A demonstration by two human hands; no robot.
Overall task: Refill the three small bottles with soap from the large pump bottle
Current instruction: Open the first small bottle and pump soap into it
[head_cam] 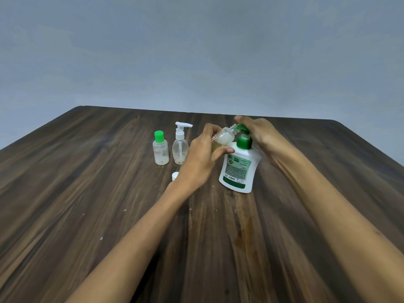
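Small bottles: green-capped bottle (161,149) far left, upright; white-pump bottle (180,145) beside it
White cap (174,176): loose on table (87,193), half hidden by wrist
Left hand (202,154): gripping tilted clear bottle (225,136), mouth at the nozzle
Large pump bottle (239,167): right of center, white
Right hand (258,133): curled over green pump (243,136)

Light even and soft, moderately bright, source not visible. Shadows faint: a weak one on the tabletop (87,193) under the left forearm. No hard glare (only a dull sheen along the wood grain). Wide-angle distortion bends the table edges outward. Wall (196,51) flat grey-blue, slightly noisy. Both hands a little motion-soft; forearms near the lens blur.
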